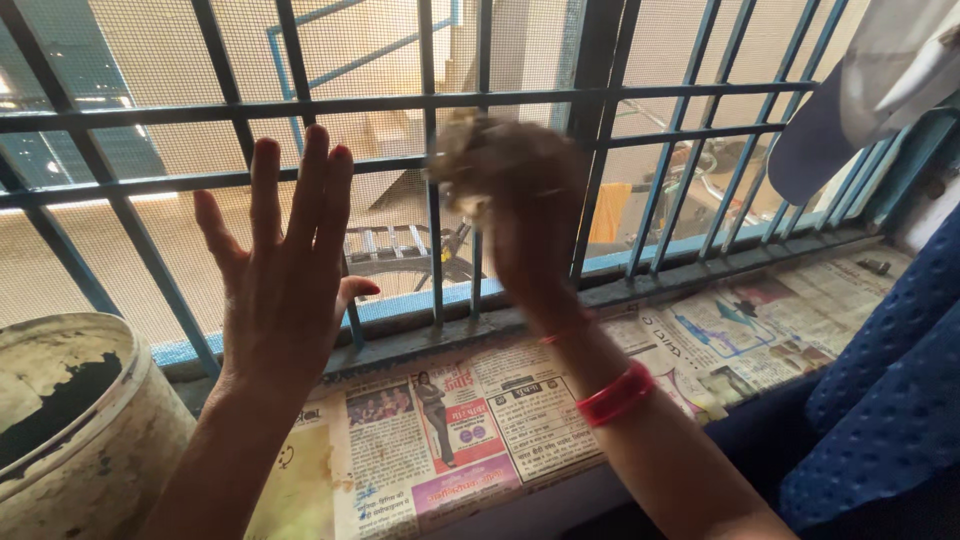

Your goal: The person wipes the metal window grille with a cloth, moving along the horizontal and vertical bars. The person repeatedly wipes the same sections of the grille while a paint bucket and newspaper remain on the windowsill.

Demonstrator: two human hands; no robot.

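We see newspaper (480, 420) spread along the sill under the blue window bars (435, 100) — and a dirty old bucket (75, 420) at the newspaper's left end.

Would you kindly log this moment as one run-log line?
left hand: open, raised before window grille | right hand: blurred, gripping cloth wad at grille | sill: newspaper

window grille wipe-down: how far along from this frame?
Done: cannot tell; no bar looks plainly cleaner than another. In hand: the right hand, blurred, presses a crumpled cloth to the blue window grille near its middle, while the left hand is spread open flat against the bars. Left: bars on both sides look untouched; newspaper covers the sill, and a stained bucket stands at the left.
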